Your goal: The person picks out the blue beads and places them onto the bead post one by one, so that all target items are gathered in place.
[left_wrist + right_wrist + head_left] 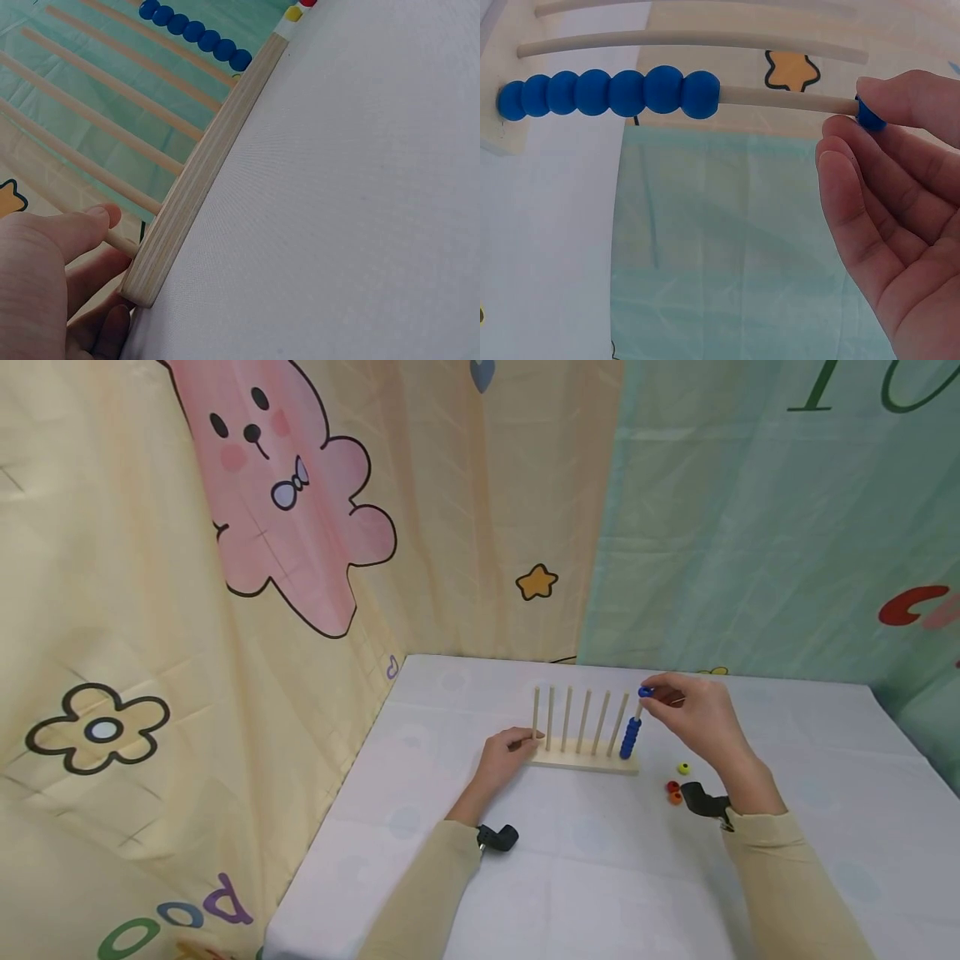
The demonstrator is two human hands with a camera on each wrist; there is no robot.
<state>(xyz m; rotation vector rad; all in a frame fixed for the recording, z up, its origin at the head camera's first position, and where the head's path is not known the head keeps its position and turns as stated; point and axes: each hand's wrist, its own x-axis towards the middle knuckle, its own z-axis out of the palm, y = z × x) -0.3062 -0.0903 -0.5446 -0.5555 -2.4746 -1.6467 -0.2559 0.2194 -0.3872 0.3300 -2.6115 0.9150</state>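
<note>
A wooden bead rack (581,762) stands on the table, its row of thin upright rods rising from a flat base. On the rightmost rod, several blue beads (628,93) are stacked down to the base. My right hand (697,714) pinches another blue bead (868,116) between thumb and fingertips at the top of that same rod, with bare rod between it and the stack. At the opposite end, my left hand (506,758) grips the rack, thumb and fingers about the foot of the leftmost rod and the base's end (139,289).
Right of the rack lie a yellow bead (683,768), a red bead (672,787) and an orange bead (676,798), below my right hand. A white cloth covers the table (585,877). Printed curtains (480,527) hang behind and to the left.
</note>
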